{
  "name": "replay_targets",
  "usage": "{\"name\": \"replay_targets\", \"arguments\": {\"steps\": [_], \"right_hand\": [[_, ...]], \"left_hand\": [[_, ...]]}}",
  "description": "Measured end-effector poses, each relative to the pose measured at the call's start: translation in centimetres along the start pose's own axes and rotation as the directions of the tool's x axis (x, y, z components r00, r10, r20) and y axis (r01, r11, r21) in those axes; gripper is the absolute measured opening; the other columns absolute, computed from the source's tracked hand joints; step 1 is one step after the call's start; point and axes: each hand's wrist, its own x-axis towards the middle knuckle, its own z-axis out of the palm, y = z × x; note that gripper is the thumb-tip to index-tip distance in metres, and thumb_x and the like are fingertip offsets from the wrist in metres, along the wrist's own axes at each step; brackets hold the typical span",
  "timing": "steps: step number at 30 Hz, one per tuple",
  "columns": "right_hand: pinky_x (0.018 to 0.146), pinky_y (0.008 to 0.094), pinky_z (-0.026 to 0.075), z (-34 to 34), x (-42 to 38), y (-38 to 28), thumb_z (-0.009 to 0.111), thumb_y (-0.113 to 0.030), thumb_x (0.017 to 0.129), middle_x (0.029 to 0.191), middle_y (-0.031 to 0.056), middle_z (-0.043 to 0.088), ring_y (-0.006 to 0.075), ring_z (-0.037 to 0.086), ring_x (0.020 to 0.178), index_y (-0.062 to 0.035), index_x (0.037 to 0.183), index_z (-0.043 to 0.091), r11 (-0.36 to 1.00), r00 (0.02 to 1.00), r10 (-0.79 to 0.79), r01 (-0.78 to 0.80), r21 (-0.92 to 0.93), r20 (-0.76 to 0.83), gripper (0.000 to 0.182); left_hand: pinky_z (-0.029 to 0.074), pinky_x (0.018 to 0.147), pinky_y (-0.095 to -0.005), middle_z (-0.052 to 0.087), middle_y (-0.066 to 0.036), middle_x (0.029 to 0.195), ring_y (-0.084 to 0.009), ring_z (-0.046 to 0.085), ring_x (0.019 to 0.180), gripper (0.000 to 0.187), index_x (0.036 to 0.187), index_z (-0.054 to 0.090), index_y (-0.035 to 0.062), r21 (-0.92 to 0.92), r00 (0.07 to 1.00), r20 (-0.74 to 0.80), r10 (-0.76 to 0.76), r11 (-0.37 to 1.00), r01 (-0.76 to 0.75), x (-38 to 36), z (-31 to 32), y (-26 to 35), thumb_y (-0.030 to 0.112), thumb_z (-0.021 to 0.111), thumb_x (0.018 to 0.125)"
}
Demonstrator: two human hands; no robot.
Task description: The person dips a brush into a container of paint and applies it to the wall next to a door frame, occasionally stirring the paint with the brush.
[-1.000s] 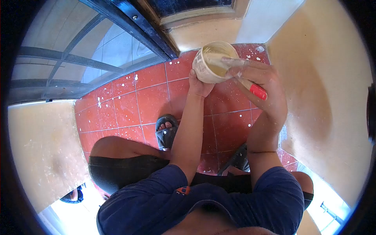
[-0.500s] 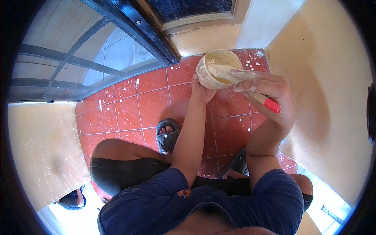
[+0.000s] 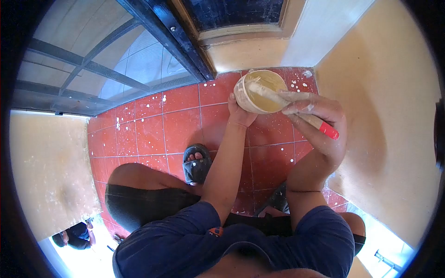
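My left hand (image 3: pixel 242 113) grips a small cream-coloured tub (image 3: pixel 240 95) from below and the side, tilting its mouth toward me. Pale yellowish paint (image 3: pixel 273 82) coats the inside of the tub. In my right hand (image 3: pixel 315 107) is a paintbrush (image 3: pixel 320 124) with a wooden handle and a red end. The bristle end of the brush lies inside the tub, over the paint. Paint smears cover the fingers of my right hand.
Red floor tiles (image 3: pixel 181 129) carry many white spatters. A tan wall (image 3: pixel 371 106) rises at the right, and a dark-framed screen door (image 3: pixel 106 69) stands at the left. A wooden-framed panel (image 3: pixel 241 34) is ahead. Another person (image 3: pixel 79 235) is at the lower left.
The tub and brush sit slightly lower in view. The brush's bristle end has shifted within the tub, and its red end has moved a little right and down.
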Motion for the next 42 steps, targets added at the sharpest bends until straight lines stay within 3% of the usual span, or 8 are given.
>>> {"name": "replay_targets", "arguments": {"steps": [6, 9, 14, 20, 23, 29, 37, 42], "right_hand": [[0.078, 0.0306, 0.051, -0.9, -0.3, 1.9, 0.065, 0.012, 0.069, 0.096, 0.0173, 0.066, 0.0254, 0.064, 0.091, 0.0024, 0.085, 0.064, 0.997, 0.994, 0.005, -0.013, 0.070, 0.105, 0.018], [0.079, 0.0329, 0.052, -1.1, -0.7, 3.6, 0.066, 0.012, 0.069, 0.094, 0.0166, 0.066, 0.0268, 0.065, 0.089, 0.0020, 0.085, 0.063, 0.948, 1.000, 0.001, -0.007, 0.318, 0.019, 0.019], [0.079, 0.0361, 0.052, -1.3, -0.6, 3.6, 0.062, 0.014, 0.068, 0.098, 0.0221, 0.063, 0.0314, 0.062, 0.092, 0.0033, 0.082, 0.061, 0.879, 0.940, 0.332, -0.275, 0.390, -0.085, 0.017], [0.078, 0.0363, 0.052, -1.0, -0.2, 2.8, 0.061, 0.012, 0.069, 0.100, 0.0229, 0.063, 0.0295, 0.062, 0.090, 0.0046, 0.089, 0.059, 0.858, 0.916, 0.386, -0.312, 0.408, -0.111, 0.021], [0.079, 0.0373, 0.051, -0.8, -0.5, 2.8, 0.062, 0.014, 0.069, 0.097, 0.0221, 0.063, 0.0302, 0.061, 0.094, 0.0057, 0.091, 0.057, 0.901, 0.963, 0.225, -0.149, 0.407, -0.146, 0.024], [0.085, 0.0393, 0.048, -1.5, -1.0, 1.8, 0.063, 0.016, 0.066, 0.089, 0.0192, 0.065, 0.0346, 0.060, 0.100, 0.0070, 0.088, 0.060, 0.979, 0.993, 0.109, -0.100, 0.177, -0.040, 0.024], [0.080, 0.0366, 0.051, -1.6, -0.8, 1.4, 0.067, 0.012, 0.067, 0.092, 0.0208, 0.065, 0.0287, 0.062, 0.095, 0.0050, 0.084, 0.062, 0.972, 0.979, 0.114, -0.075, 0.224, -0.167, 0.019], [0.076, 0.0335, 0.051, -1.0, -0.3, 4.3, 0.066, 0.011, 0.069, 0.092, 0.0182, 0.064, 0.0234, 0.062, 0.084, 0.0048, 0.084, 0.062, 0.948, 0.958, 0.112, -0.024, 0.317, -0.264, 0.017]], "left_hand": [[0.034, 0.103, -0.0473, 0.036, -0.009, 0.138, -0.0286, 0.036, 0.126, 0.101, 0.138, 0.030, 0.0147, 0.062, 0.995, 0.094, 0.039, 0.997, -0.045, -0.3, 1.0, 0.9, 0.071, 0.060, 0.061], [0.034, 0.103, -0.0464, 0.037, -0.009, 0.137, -0.0281, 0.037, 0.126, 0.103, 0.138, 0.029, 0.0125, 0.017, 0.995, 0.072, 0.069, 0.997, -0.071, -0.3, 1.0, 0.7, 0.069, 0.063, 0.060], [0.033, 0.104, -0.0487, 0.035, -0.009, 0.139, -0.0294, 0.035, 0.127, 0.101, 0.138, 0.029, 0.0144, -0.037, 0.997, 0.055, 0.059, 0.998, -0.057, -0.1, 1.1, 0.5, 0.069, 0.062, 0.060], [0.031, 0.104, -0.0505, 0.034, -0.009, 0.140, -0.0304, 0.034, 0.128, 0.097, 0.138, 0.030, 0.0171, -0.053, 0.999, 0.026, 0.038, 0.998, -0.037, -0.3, 1.4, 0.0, 0.070, 0.059, 0.062], [0.032, 0.104, -0.0499, 0.034, -0.008, 0.140, -0.0298, 0.034, 0.128, 0.096, 0.138, 0.031, 0.0180, -0.028, 0.998, 0.054, 0.022, 0.999, -0.020, -0.2, 0.8, 0.1, 0.071, 0.059, 0.062], [0.032, 0.104, -0.0494, 0.035, -0.008, 0.139, -0.0288, 0.034, 0.128, 0.098, 0.138, 0.032, 0.0185, 0.047, 0.998, 0.067, 0.019, 0.999, -0.022, -0.3, 0.8, 0.4, 0.073, 0.059, 0.061], [0.030, 0.104, -0.0526, 0.035, -0.008, 0.140, -0.0294, 0.034, 0.128, 0.096, 0.138, 0.031, 0.0214, -0.031, 0.997, 0.074, 0.016, 0.999, -0.014, -0.1, 0.6, 0.0, 0.072, 0.059, 0.061], [0.046, 0.084, -0.0489, 0.042, -0.005, 0.134, -0.0295, 0.044, 0.119, 0.087, 0.134, 0.037, 0.0242, -0.206, 0.995, -0.098, -0.006, 0.979, -0.014, -0.2, -0.5, -0.7, 0.075, 0.051, 0.064]]}}
